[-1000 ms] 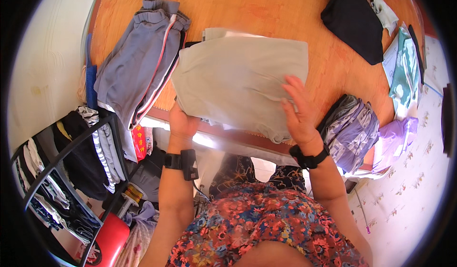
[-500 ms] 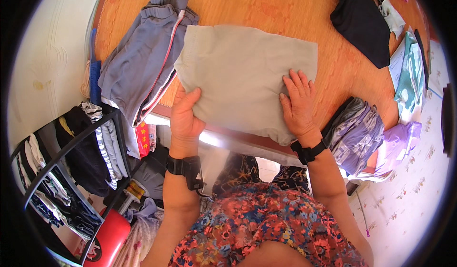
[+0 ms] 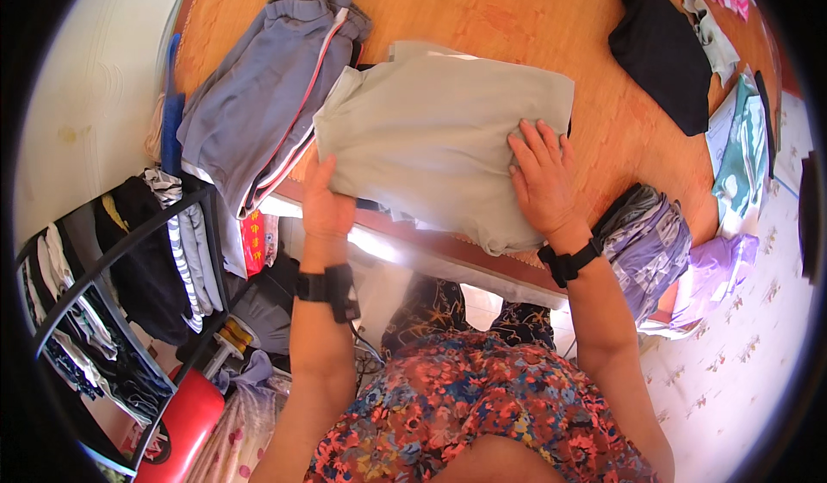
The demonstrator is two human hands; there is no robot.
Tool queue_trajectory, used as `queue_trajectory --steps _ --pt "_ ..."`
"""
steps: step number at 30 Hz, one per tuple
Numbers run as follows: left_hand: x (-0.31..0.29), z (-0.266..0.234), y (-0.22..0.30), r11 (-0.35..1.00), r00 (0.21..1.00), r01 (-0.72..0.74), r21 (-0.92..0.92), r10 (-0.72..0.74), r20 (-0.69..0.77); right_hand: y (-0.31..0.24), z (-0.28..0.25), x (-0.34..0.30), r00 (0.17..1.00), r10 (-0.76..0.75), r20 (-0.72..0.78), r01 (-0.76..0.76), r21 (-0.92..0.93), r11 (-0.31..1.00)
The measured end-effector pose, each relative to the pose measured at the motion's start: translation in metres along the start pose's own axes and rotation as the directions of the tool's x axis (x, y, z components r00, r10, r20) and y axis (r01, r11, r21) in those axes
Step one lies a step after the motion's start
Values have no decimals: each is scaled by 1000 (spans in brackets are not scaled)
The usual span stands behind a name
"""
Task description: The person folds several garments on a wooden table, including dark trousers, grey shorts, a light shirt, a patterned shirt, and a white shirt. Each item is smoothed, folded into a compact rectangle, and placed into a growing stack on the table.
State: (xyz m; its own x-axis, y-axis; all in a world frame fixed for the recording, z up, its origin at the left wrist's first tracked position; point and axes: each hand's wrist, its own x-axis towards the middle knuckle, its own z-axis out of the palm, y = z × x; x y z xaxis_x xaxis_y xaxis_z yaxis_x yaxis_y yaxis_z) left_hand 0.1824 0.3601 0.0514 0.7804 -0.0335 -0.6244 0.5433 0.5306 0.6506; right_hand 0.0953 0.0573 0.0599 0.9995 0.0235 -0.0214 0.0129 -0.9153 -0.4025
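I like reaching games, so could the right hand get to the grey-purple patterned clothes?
Probably yes: the right hand rests on the beige cloth, and the grey-purple patterned clothes lie close on its right, with nothing visibly blocking.

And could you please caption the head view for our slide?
Right hand rests on a beige garment beside gray pants.

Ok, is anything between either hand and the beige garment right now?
Nothing visible. The right hand rests on the beige garment; the left hand is at its near left corner, contact unclear. The grey garment lies farther left, not between them.
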Motion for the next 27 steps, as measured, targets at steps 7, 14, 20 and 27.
queue_trajectory --steps 7,14,20,27 --pt "-82 11 -46 872 930 -261 415 342 -134 3 -20 40 947 -322 22 317 119 941" --pt "-80 20 -79 885 979 -139 444 190 -72 -17 17 140 817 -545 190 524 152 838" --pt "-76 22 -84 970 1000 0 243 3 -13 -17 18 171 752 -584 307 534 237 812" --pt "-56 29 -97 822 968 -246 515 184 168 -34 18 204 621 -429 656 375 232 897"
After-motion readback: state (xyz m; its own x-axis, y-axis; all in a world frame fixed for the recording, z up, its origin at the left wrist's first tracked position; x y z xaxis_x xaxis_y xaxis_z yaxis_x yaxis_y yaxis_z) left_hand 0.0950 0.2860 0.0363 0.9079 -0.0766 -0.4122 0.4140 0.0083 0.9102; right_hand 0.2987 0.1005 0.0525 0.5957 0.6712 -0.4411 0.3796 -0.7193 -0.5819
